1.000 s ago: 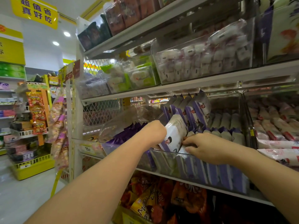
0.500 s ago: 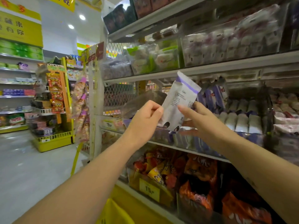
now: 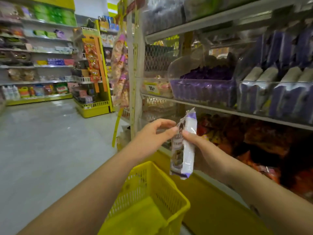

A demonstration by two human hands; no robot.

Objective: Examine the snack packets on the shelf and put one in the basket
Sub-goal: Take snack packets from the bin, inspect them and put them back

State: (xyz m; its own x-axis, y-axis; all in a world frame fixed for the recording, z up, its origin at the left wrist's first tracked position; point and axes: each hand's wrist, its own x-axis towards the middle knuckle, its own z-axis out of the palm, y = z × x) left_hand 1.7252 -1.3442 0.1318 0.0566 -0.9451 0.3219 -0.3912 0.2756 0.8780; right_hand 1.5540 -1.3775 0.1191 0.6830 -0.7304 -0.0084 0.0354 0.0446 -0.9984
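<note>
Head view: looked onto a supermarket aisle, with pale floor (image 3: 50, 141) left of the yellow basket (image 3: 135, 187) and a stocked shelf (image 3: 220, 110) above and right of it. Held the snack packet (image 3: 185, 150) upright just above the basket's far rim, off the shelf and not yet inside. Clasped it from behind with the right hand (image 3: 205, 151), thumb curled over its front; pinched its upper edge with the left hand (image 3: 152, 134), fingertips close together on the wrapper. Judged the picking as done and the examining as under way; left to do: lowering and releasing the packet into the basket. Noted purple packets (image 3: 203, 89) in a clear tray above the basket, orange bags (image 3: 257, 138) up and right of it, a hanging snack strip (image 3: 120, 65) up and left. Saw nothing between packet and basket opening; could not tell how the basket was carried.
</note>
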